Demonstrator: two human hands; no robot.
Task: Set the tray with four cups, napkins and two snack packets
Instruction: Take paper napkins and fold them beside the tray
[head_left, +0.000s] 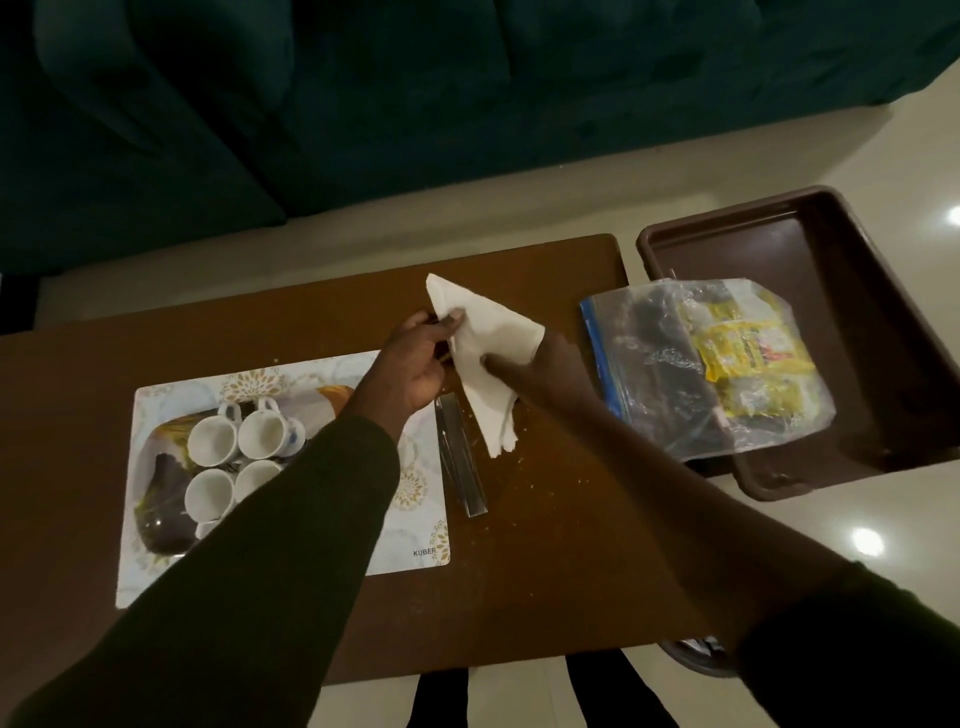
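Scene: a person stands over a low brown table, both hands working a white napkin above its middle
Left hand: the left hand pinches the napkin's upper left edge, thumb over fingers
Right hand: the right hand grips the lower right part; its fingers are hidden behind the paper, so their spread cannot be told
Napkin: folded to a rough triangle, one ragged corner hanging towards the table
Cups: four white cups sit clustered on a dark oval tray on the patterned mat
Snacks: yellow snack packets lie inside a clear zip bag resting across the rim of a brown bin, well apart from the cups
Doing it well: likely best to align the edges, crease on the table, then lay the napkin flat beside the cups
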